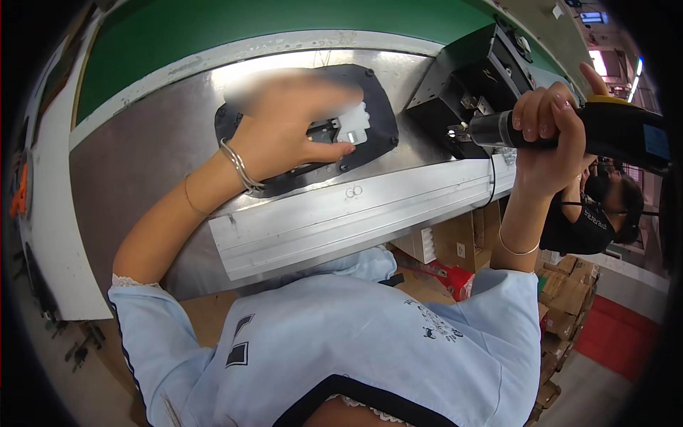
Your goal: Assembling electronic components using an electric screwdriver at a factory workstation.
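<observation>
My left hand (284, 128) lies over a black plate-like fixture (380, 107) on the metal bench. Its thumb presses the near edge of a white plastic part (352, 124), and its fingers, blurred, reach over the far edge. Dark pieces show beside the white part, under the hand. Wrapped in my right hand (548, 128) is a black power screwdriver (615, 128) with a clear grey nose and a yellow piece on top. The screwdriver points left, its tip beside the metal front of a black box-shaped machine (455, 78); whether they touch, I cannot tell.
A pale metal rail (341, 206) runs along the bench's near edge. Behind the bench stands a green panel (249, 25). A thin black cable (493, 181) hangs over the rail. Cardboard boxes (565, 292) are stacked at the lower right, near another person (587, 220) in black.
</observation>
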`<action>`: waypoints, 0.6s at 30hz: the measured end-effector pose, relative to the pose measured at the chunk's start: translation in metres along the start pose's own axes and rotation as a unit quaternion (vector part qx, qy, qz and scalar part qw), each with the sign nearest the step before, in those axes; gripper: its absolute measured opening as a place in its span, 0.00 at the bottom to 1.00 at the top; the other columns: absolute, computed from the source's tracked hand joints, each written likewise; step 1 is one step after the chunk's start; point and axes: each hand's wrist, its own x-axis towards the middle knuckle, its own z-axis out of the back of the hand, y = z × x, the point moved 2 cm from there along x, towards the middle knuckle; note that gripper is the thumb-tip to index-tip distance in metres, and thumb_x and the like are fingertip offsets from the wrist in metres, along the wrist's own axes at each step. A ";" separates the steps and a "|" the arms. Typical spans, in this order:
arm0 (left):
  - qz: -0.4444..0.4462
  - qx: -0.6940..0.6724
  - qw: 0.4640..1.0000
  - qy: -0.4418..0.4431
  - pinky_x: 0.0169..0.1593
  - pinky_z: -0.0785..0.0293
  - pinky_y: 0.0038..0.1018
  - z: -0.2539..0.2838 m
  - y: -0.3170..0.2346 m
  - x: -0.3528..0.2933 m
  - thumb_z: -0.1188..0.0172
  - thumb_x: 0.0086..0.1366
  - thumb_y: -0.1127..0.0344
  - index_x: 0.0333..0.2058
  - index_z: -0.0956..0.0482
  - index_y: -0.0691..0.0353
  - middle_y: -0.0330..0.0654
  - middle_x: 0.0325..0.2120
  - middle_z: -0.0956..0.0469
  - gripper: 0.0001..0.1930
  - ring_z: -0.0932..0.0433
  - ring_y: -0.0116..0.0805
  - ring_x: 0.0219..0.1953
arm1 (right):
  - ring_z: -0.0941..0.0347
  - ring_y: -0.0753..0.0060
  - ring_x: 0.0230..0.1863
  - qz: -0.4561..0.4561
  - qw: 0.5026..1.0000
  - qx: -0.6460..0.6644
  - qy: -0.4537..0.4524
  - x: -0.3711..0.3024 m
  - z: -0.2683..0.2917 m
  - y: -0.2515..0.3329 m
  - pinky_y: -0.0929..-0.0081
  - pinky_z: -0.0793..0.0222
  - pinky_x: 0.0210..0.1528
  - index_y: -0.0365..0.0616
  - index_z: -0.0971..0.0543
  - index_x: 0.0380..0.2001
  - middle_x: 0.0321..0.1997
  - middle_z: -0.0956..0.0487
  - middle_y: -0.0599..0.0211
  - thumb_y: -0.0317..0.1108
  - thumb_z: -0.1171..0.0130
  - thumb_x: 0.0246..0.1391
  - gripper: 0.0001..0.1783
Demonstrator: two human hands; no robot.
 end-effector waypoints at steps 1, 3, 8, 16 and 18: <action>0.012 -0.011 1.000 -0.006 0.60 0.44 0.51 0.000 0.000 0.000 0.31 0.47 0.45 0.52 0.26 0.48 0.36 0.44 0.21 0.33 0.30 0.40 0.54 | 0.41 0.76 0.15 0.007 0.999 0.009 0.040 0.000 -0.007 -0.002 0.75 0.40 0.21 0.36 0.36 0.54 0.16 0.39 0.71 0.25 0.55 0.54 0.22; 0.027 -0.021 0.999 -0.014 0.60 0.45 0.52 -0.002 0.003 0.000 0.31 0.47 0.44 0.54 0.29 0.50 0.36 0.44 0.21 0.36 0.30 0.40 0.54 | 0.41 0.75 0.14 0.001 0.996 0.062 0.066 0.003 -0.025 -0.012 0.74 0.39 0.21 0.37 0.36 0.53 0.16 0.39 0.71 0.25 0.55 0.54 0.21; 0.019 -0.019 0.998 -0.057 0.61 0.46 0.53 -0.011 0.009 -0.003 0.31 0.48 0.42 0.57 0.36 0.60 0.36 0.43 0.18 0.43 0.30 0.41 0.54 | 0.40 0.75 0.13 0.004 0.982 0.150 0.114 0.012 -0.084 -0.044 0.72 0.38 0.19 0.41 0.36 0.48 0.16 0.40 0.70 0.22 0.55 0.53 0.18; 0.038 -0.023 0.998 -0.048 0.62 0.47 0.52 -0.010 0.007 -0.003 0.31 0.47 0.42 0.57 0.36 0.60 0.38 0.42 0.19 0.43 0.30 0.40 0.55 | 0.40 0.75 0.12 -0.046 0.982 0.149 0.106 0.009 -0.111 -0.061 0.73 0.38 0.17 0.43 0.37 0.44 0.15 0.39 0.69 0.21 0.52 0.51 0.16; 0.047 -0.027 0.998 -0.032 0.62 0.47 0.50 -0.009 0.007 -0.004 0.30 0.47 0.42 0.58 0.37 0.61 0.40 0.44 0.19 0.44 0.31 0.42 0.56 | 0.40 0.75 0.12 -0.044 0.981 0.149 0.112 0.009 -0.111 -0.064 0.73 0.38 0.18 0.43 0.37 0.44 0.15 0.39 0.70 0.21 0.52 0.51 0.16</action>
